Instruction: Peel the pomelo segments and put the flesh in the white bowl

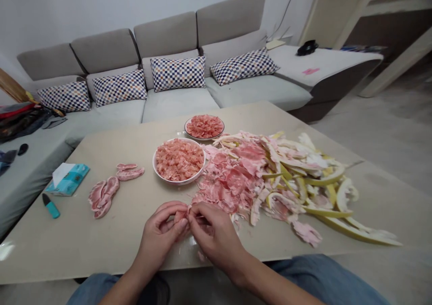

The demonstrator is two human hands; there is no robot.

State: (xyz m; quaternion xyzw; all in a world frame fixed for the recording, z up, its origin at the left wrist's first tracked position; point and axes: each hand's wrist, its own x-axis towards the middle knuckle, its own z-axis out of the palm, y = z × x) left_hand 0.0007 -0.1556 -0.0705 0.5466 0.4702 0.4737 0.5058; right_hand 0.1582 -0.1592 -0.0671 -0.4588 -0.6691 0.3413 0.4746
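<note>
Closest of all, below the grip, denim-clad knees show at the near edge of the pale table. Just above that edge, the left hand pinches a piece of pink fruit between its thumb and curled fingers. The right hand closes thumb and forefinger on the right side of the same piece, so the two sets of fingertips meet there. The fingers partly cover the piece, and its full shape cannot be told.

Left of the grip and a little beyond it lie several pink fruit segments; farther left are a teal-handled knife and, behind it, a blue tissue pack. Right of the grip, a heap of pink membrane scraps spreads over the tabletop, running into thick yellow-green rinds on its far right side.

Straight beyond the grip stands a white bowl heaped with pink pulp. Behind it and slightly right, a dark-rimmed plate carries another mound of pulp. Farthest from the grip, past the table, a grey sofa holds four checkered cushions along its back.
</note>
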